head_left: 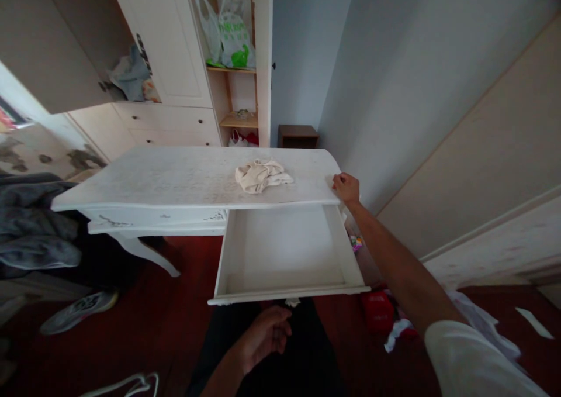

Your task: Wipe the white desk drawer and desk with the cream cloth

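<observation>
A white desk (184, 178) stands in front of me with its right drawer (284, 251) pulled out; nothing lies inside. My left hand (268, 334) is just below the drawer front, near its small knob (293, 302). Its fingers are loosely bent and apart, with nothing visible in them. At the desktop's right end, my right hand (347, 187) rests closed in a fist on the edge, and I see nothing held in it. A crumpled cream cloth (260, 176) lies on the desktop, left of my right hand and apart from it.
A wardrobe (166, 40) with an open door and shelves holding a plastic bag (234, 37) stands behind the desk. A small brown cabinet (298, 135) is in the corner. Dark clothes (37, 221) hang at left. A shoe (81, 311) and a red item (377, 312) lie on the floor.
</observation>
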Demonstrator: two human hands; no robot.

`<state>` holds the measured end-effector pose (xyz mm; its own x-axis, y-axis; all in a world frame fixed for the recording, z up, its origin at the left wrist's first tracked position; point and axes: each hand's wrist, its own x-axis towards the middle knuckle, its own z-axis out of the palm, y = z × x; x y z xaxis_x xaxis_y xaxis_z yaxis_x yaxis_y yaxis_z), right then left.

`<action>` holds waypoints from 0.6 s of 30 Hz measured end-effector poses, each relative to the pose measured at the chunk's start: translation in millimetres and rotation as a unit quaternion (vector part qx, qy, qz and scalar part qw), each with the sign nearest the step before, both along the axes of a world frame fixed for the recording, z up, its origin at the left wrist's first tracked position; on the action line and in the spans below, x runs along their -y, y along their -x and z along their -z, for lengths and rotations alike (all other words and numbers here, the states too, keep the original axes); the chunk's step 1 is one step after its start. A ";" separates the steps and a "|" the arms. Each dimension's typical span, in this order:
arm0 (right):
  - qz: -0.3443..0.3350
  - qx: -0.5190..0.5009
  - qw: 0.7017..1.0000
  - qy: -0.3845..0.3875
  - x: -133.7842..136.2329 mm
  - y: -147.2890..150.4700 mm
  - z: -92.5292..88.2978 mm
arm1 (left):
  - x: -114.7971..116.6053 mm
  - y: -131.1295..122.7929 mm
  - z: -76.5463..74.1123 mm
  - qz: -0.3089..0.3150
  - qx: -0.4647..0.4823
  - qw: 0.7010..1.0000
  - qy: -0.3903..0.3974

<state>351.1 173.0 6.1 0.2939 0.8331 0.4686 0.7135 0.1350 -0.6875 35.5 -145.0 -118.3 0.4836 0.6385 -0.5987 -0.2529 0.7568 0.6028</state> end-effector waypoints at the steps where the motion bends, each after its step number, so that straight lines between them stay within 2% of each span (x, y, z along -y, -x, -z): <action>1: 0.002 -0.001 1.000 0.001 -0.5 0.0 -0.3 | -0.9 -0.6 -0.1 -0.006 0.009 1.000 0.007; 7: 0.000 0.015 1.000 0.016 -1.8 -0.2 -2.5 | -5.3 -7.3 1.8 -0.006 0.057 0.998 0.028; 13: 0.001 0.040 0.999 -0.002 -5.6 -4.0 0.9 | -12.7 -7.7 4.8 0.029 0.139 0.987 0.080; 18: 0.009 0.041 0.999 0.003 -10.1 -5.6 3.5 | -17.8 -5.3 7.5 0.046 0.198 0.976 0.082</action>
